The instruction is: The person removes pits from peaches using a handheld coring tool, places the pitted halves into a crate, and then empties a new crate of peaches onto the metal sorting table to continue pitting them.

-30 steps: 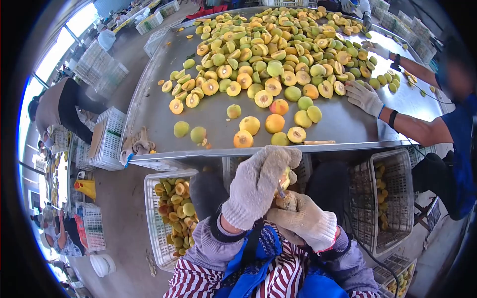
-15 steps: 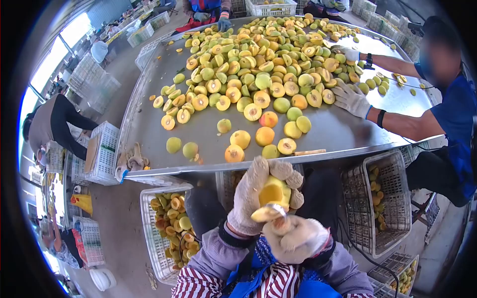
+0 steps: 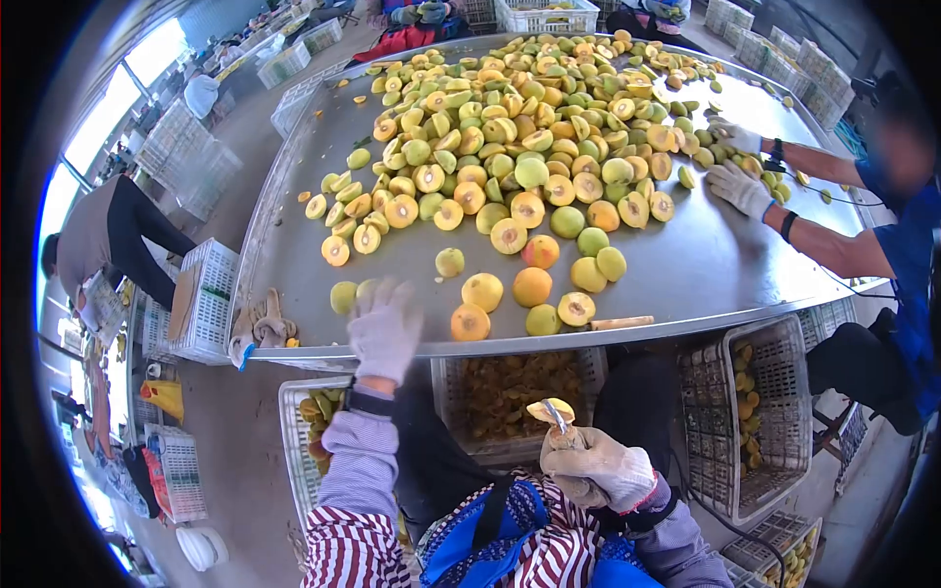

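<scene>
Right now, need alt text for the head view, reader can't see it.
The person's gloved left hand reaches onto a metal table heaped with whole and halved yellow-green fruit, while the right hand grips a small metal tool carrying a fruit piece over a crate. A co-worker's gloved hands handle fruit at right.

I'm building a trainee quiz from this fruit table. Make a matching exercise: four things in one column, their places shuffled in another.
1 left hand
2 right hand
3 stick
4 middle crate

A under the table, holding brown scraps
B lying at the table's near edge
C low, gripping a tool
D above the near edge, by a green fruit

Pairs: 1-D, 2-C, 3-B, 4-A
</scene>
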